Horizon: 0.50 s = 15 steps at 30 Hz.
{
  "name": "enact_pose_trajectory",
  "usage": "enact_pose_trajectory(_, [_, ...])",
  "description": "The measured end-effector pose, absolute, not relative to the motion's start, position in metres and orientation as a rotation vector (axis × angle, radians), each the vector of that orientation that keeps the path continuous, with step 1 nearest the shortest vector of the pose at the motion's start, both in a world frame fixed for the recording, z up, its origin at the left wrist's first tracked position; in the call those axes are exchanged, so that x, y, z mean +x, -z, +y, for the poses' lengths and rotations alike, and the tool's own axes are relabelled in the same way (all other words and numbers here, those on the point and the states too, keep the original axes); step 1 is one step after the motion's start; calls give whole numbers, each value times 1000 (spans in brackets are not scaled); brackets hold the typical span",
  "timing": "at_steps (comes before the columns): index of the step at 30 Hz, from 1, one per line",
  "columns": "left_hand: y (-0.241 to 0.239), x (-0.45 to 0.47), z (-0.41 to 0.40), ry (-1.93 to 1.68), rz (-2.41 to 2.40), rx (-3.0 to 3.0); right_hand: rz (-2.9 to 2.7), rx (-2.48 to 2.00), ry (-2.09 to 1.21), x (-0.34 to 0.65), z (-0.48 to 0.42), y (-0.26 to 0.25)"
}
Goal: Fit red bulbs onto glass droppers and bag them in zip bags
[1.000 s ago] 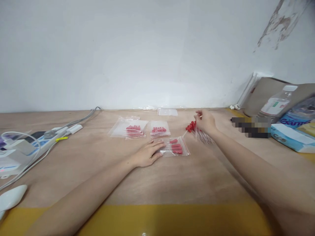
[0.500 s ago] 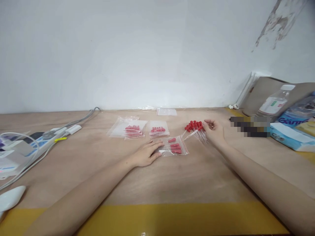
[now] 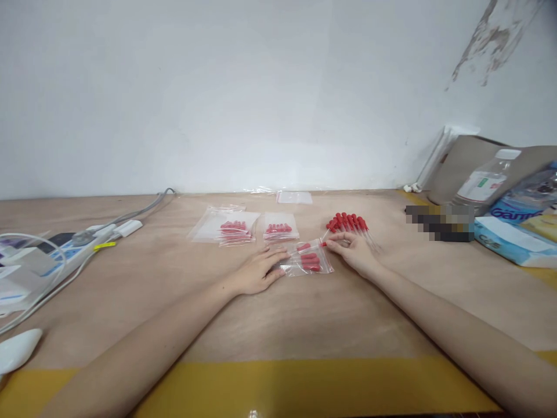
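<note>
My left hand lies flat and open, its fingertips pressing the left edge of a small clear zip bag that holds a few red-bulbed droppers. My right hand rests on the table just right of that bag. Its fingers are pinched together at the bag's upper right corner, where a small red tip shows, apparently one dropper. Just behind the right hand lies a loose row of red-bulbed droppers. Two more filled bags lie further back, left of centre.
An empty clear bag lies near the wall. A power strip with cables and white devices occupy the left. A water bottle, tissue packs and cardboard sit at the right. A yellow strip edges the table front.
My right hand set the bundle of droppers down in a row on the table, then moved left and down to the bag's corner. My left hand stayed on the bag.
</note>
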<state>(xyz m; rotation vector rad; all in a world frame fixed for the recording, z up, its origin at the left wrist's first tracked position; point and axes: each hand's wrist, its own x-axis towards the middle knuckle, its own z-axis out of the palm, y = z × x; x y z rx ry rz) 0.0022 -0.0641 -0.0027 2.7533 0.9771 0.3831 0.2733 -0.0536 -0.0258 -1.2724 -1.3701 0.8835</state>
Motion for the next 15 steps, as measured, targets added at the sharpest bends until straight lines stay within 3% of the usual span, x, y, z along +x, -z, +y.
enact_pose_trajectory(7, [4, 2, -63, -419, 935, 2762, -1747, -1262, -557, 267, -47, 28])
enact_pose_trajectory(15, [1, 2, -65, -407, 945, 2756, -1841, -1183, -908, 256, -46, 15])
